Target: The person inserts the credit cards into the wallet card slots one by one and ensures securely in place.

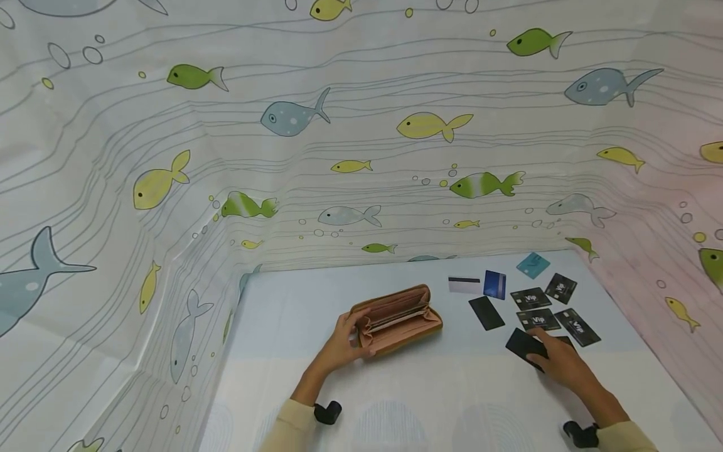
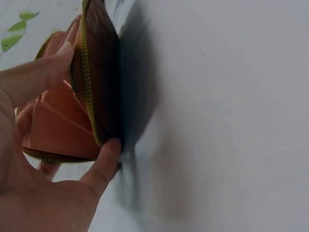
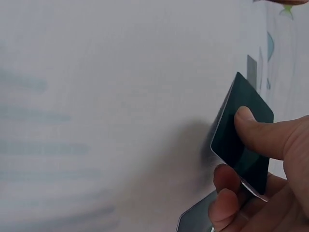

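Observation:
A tan zip-around wallet [image 1: 402, 338] lies unzipped on the table, its pleated compartments facing up. My left hand [image 1: 339, 345] grips its left end; in the left wrist view the thumb and fingers [image 2: 104, 166] spread around the wallet's end and brass-coloured zipper [image 2: 86, 72]. Between thumb and fingers, my right hand [image 1: 567, 367] pinches a black card [image 1: 522, 344], raised and tilted in the right wrist view. Another dark card [image 3: 197, 213] lies under that hand, partly hidden. Just beyond are several black cards marked Vip [image 1: 538, 319].
Left of the Vip cards lie a plain black card [image 1: 486, 312], a blue card [image 1: 494, 284] and a white card with a dark stripe [image 1: 464, 285]. A teal card [image 1: 533, 265] is farthest back. Fish-patterned sheeting [image 1: 350, 188] walls the table at the back and sides.

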Demonstrator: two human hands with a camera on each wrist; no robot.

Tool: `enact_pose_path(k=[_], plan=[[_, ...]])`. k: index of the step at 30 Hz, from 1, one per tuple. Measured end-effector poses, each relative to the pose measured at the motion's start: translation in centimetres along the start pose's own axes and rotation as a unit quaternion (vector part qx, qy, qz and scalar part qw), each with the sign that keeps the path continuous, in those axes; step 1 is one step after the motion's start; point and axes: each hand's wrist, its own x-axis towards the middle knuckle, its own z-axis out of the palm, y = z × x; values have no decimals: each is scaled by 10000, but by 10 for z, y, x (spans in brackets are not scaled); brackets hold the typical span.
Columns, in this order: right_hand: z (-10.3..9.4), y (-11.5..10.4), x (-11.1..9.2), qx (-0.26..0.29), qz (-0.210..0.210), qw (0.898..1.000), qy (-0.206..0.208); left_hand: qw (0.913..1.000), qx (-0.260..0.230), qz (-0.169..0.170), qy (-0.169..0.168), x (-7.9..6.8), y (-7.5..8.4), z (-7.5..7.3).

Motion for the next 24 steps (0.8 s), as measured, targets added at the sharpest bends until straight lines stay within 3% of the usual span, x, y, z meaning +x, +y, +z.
enact_pose_path(k=[7, 16, 24], plan=[[-3, -2, -7, 142, -216, 9996, 128, 9979, -533, -367, -2, 6, 3, -3], [6, -11, -12, 407, -305, 9982, 326, 9909, -755, -550, 965, 18, 5, 11], [4, -25, -12, 574, -396, 9960, 563, 9903, -929, -750, 709, 20, 9, 6]])
